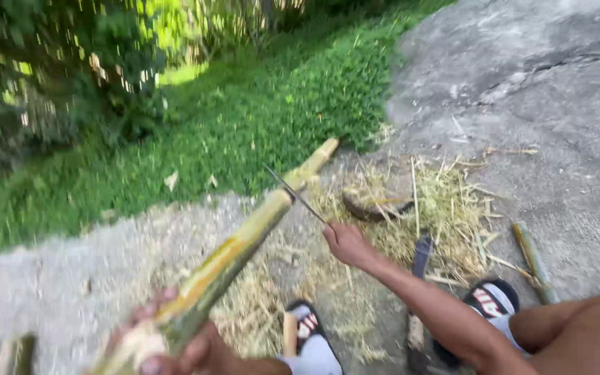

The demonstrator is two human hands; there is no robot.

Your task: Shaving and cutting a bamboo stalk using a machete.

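The left hand (189, 347) is wrapped tight around the near end of a long bamboo stick (244, 243). Right of the stick, the right hand (347, 244) is closed on a knife (296, 194) whose blade touches the stick. Farther right, dry shavings (446, 208) lie on the ground.

— What do the hands hold?
— The left hand (182, 347) grips a bamboo pole (244, 243) at its near end; the right hand (347, 243) holds a knife (296, 194), blade against the pole.
— And the ground?
— Shavings (446, 208) on concrete (543, 83), grass (244, 132) beyond, a short bamboo piece (535, 262) at right.
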